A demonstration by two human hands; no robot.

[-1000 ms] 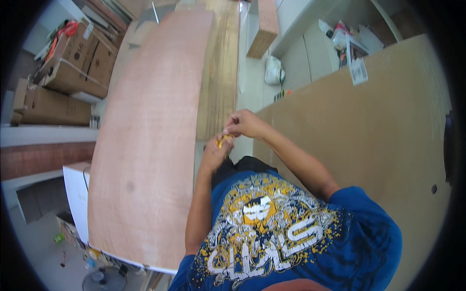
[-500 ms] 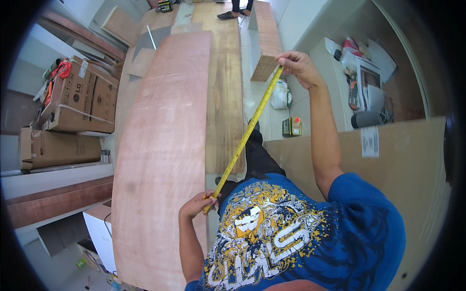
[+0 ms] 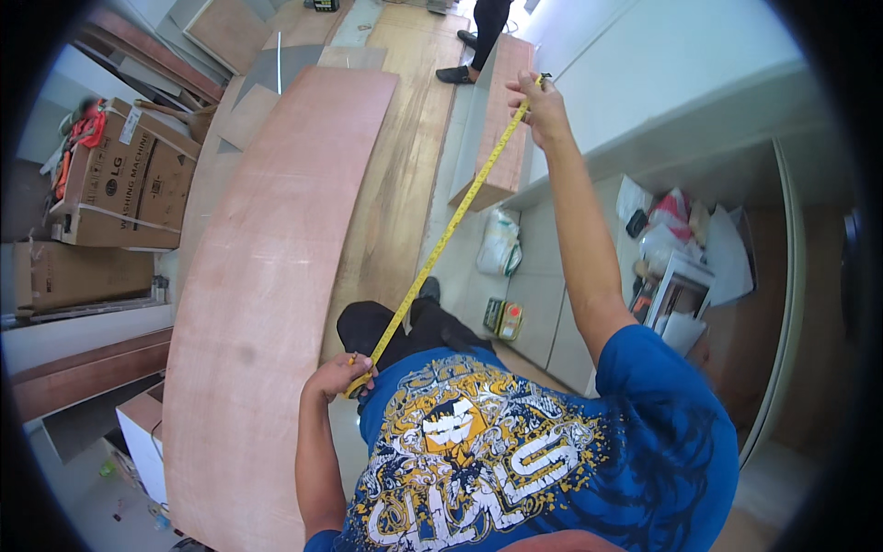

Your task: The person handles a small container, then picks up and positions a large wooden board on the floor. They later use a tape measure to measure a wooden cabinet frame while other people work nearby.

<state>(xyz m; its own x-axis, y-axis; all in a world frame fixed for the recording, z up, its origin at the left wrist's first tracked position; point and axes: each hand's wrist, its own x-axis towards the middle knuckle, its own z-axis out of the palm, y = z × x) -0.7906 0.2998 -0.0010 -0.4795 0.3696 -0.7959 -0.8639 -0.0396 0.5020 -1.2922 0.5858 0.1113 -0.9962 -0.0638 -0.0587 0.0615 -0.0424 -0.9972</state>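
Tape (image 3: 446, 237) runs slantwise between both hands, right of the plywood (image 3: 267, 258). I see left hand (image 3: 329, 379) fingers curled round its case (image 3: 357, 387), right hand (image 3: 541, 106) fingers pinching near the free end. I'd want even tension, no twist.

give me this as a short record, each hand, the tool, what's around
left hand: grips the case end of the tape measure
right hand: holds the far end of the blade
blade: yellow, extended between both hands
left side: large plywood sheet, cardboard boxes beyond
floor ahead: white bag
near top: another person's dark shoes
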